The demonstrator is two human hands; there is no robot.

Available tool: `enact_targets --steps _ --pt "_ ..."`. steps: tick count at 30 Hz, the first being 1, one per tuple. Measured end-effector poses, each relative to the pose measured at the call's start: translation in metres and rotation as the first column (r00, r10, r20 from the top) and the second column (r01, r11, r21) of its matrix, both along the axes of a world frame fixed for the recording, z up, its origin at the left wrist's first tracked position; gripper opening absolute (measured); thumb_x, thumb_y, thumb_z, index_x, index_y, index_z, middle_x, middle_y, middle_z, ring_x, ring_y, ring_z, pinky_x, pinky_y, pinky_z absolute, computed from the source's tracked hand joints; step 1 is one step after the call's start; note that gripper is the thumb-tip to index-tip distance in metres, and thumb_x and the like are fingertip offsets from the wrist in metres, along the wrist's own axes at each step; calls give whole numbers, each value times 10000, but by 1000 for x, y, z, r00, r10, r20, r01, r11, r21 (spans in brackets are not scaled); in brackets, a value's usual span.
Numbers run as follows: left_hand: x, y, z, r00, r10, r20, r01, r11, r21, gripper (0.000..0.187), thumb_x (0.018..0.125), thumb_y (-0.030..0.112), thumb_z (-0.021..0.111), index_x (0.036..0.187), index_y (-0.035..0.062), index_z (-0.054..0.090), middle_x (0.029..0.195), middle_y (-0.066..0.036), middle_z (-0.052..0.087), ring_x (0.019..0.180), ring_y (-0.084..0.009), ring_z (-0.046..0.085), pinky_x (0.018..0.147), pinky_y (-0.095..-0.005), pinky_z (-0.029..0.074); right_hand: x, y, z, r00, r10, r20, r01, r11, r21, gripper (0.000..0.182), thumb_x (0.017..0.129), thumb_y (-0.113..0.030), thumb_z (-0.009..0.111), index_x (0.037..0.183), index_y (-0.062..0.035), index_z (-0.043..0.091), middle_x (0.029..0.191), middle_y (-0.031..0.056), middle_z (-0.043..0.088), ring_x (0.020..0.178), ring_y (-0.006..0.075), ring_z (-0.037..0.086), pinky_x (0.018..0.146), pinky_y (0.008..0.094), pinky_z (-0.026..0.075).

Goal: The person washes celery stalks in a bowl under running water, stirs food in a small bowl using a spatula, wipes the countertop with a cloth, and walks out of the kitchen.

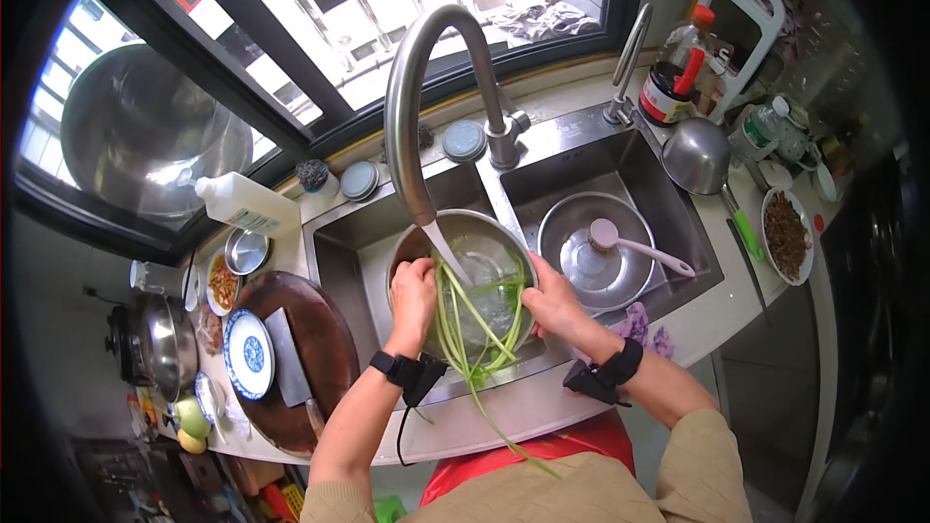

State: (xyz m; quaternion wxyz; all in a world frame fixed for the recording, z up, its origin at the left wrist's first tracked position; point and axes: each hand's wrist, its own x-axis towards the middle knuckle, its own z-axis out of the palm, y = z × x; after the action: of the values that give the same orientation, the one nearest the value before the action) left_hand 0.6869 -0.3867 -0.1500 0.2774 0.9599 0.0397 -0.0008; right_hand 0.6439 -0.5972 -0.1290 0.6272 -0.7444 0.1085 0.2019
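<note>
Running water (448,254): falls from the curved steel tap (398,126) into the space between the two hands, onto the stalks.
Stalks (448,315): just to the right of the left hand, in the steel bowl; long, slender, smooth and bright green, paler where the light catches them. Several bend into loops, some cross, and small leaves show near the right hand and at the front rim. One thin stem trails over that rim, towards the wearer.
Left hand (414,295): fingers curled at the bowl's left side, close against the stalks; whether they grip stems, rim or both, I cannot tell.
Right hand (554,300): bent round the bowl's right side, thumb near a leafy tip; I cannot tell what it grips, if anything.
Steel bowl (499,240): between the hands, in the left sink basin (349,232), with water inside.
Right of the right hand: a second metal bowl (572,266) in the other basin, a pink-handled brush (659,255) lying across it.
Left of the left hand: a round brown chopping board (329,349) on the worktop (562,404), carrying a cleaver (289,358) and a blue-and-white plate (252,353).
</note>
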Motion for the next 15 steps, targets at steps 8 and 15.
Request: enact_targets --steps 8,15 --pt "24 -17 -26 999 5 49 16 912 -410 336 705 69 572 1017 -47 528 818 -140 601 760 -186 598 643 -307 486 13 -39 10 995 -97 2 97 995 0 513 700 -65 397 1210 -13 366 681 150 595 371 187 533 341 295 452" --pt "10 -35 -19 874 -135 -467 -155 834 -530 139 636 20 559 754 -29 504 612 -118 537 539 -225 556 456 -319 447 32 -61 -8 994 41 -103 -37 998 43 355 727 -56 373 1066 31 426 643 127 570 369 160 526 288 257 413"
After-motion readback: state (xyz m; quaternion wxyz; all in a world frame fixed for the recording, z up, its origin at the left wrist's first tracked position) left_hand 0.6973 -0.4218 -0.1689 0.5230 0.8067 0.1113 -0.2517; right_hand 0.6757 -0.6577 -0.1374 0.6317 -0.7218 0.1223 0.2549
